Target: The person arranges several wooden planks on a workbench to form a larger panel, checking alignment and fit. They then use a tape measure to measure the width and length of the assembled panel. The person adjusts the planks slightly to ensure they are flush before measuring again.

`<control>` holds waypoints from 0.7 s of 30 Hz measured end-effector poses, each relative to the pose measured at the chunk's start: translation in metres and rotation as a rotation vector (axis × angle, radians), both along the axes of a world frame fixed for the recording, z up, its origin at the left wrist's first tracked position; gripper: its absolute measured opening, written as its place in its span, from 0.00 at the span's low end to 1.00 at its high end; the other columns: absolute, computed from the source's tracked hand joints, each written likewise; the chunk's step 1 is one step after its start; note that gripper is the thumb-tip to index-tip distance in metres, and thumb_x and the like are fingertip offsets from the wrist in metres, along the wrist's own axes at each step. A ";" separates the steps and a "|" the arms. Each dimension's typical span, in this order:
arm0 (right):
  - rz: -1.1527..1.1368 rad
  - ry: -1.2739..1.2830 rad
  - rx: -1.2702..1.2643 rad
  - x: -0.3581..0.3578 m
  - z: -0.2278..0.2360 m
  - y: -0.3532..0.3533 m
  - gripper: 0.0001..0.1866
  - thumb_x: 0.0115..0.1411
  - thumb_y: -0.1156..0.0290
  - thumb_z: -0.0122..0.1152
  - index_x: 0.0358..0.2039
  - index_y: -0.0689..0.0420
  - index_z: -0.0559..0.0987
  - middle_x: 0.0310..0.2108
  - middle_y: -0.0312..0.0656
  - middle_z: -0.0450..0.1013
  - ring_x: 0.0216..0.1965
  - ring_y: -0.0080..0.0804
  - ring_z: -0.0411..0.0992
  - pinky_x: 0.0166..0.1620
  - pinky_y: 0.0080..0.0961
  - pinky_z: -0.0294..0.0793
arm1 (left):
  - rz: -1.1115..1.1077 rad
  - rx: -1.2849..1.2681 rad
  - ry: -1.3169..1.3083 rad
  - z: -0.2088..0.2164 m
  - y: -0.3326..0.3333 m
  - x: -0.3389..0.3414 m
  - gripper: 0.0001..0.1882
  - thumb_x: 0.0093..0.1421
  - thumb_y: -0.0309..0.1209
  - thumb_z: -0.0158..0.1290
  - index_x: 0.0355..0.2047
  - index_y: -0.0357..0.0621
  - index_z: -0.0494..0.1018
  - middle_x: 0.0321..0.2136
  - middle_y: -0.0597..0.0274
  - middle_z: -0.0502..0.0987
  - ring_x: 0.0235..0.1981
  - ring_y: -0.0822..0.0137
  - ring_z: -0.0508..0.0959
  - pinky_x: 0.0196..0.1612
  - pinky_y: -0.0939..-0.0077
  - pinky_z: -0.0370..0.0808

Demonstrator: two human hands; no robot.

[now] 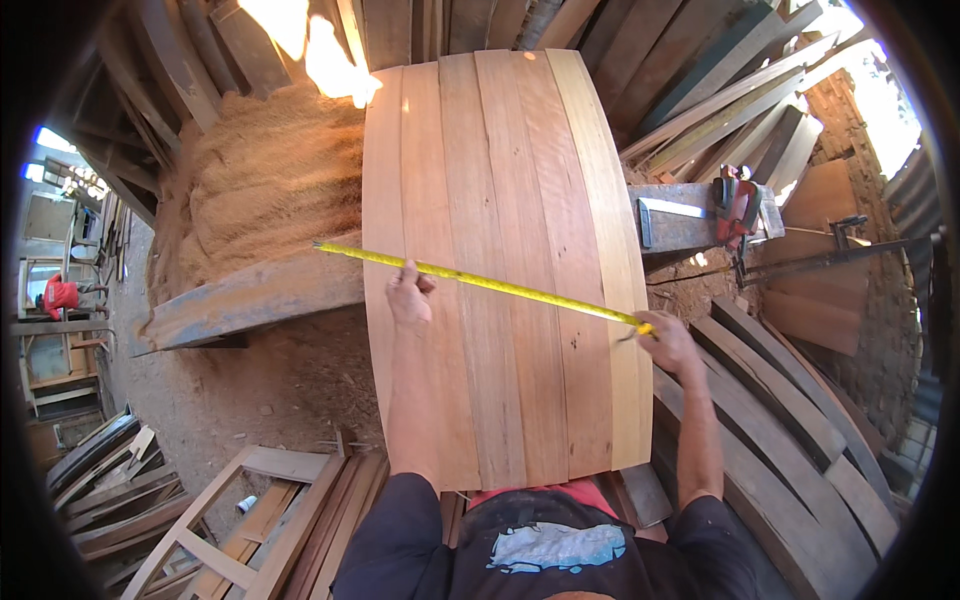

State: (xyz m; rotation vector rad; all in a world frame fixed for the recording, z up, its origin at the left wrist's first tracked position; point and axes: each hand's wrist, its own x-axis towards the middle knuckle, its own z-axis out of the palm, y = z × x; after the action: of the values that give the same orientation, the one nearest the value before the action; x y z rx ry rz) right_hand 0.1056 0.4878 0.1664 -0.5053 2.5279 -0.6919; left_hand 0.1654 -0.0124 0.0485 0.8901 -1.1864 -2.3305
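Note:
A wide wooden panel [500, 200], made of several boards edge to edge, lies in front of me. Across it a yellow tape measure [510, 289] is drawn out at a slant. Its free end sticks out past the panel's left edge. My left hand [408, 296] is closed at the blade near that edge, index finger against it, the other fingers curled. At the panel's right side my right hand [670, 345] grips the tape's yellow case, mostly hidden by the fingers.
Sawdust [270, 190] is heaped at the left, behind a thick beam [250, 295]. A red clamp [737, 208] sits on a beam at the right. Curved timbers [780, 420] are stacked lower right, a wooden frame [225, 545] lower left. A person in red [62, 295] is far left.

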 end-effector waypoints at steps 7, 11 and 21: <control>0.003 0.084 0.029 -0.078 0.045 0.023 0.20 0.52 0.69 0.60 0.46 0.59 0.82 0.44 0.55 0.79 0.48 0.54 0.75 0.54 0.42 0.73 | -0.013 -1.105 -0.478 -0.037 0.022 -0.053 0.23 0.65 0.49 0.52 0.36 0.36 0.70 0.28 0.51 0.77 0.30 0.54 0.78 0.34 0.51 0.75; 0.060 0.230 0.158 -0.164 0.052 -0.024 0.19 0.53 0.67 0.59 0.47 0.55 0.82 0.43 0.56 0.78 0.47 0.56 0.75 0.52 0.45 0.74 | -0.331 -1.452 -0.886 -0.046 0.149 -0.082 0.42 0.63 0.53 0.48 0.66 0.31 0.56 0.65 0.23 0.55 0.70 0.33 0.52 0.69 0.37 0.47; 0.145 0.145 0.093 -0.301 -0.011 -0.057 0.19 0.56 0.65 0.59 0.47 0.56 0.82 0.48 0.55 0.77 0.51 0.53 0.74 0.56 0.46 0.71 | -0.357 -1.571 -1.129 -0.038 0.196 -0.100 0.47 0.65 0.54 0.44 0.70 0.27 0.45 0.69 0.19 0.39 0.71 0.25 0.34 0.70 0.33 0.30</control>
State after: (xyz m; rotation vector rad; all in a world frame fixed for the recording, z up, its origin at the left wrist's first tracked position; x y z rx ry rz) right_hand -0.1958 0.4310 0.1556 -0.7210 2.6107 -0.4986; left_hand 0.0649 0.1837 0.0104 1.2091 -2.9201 -0.1770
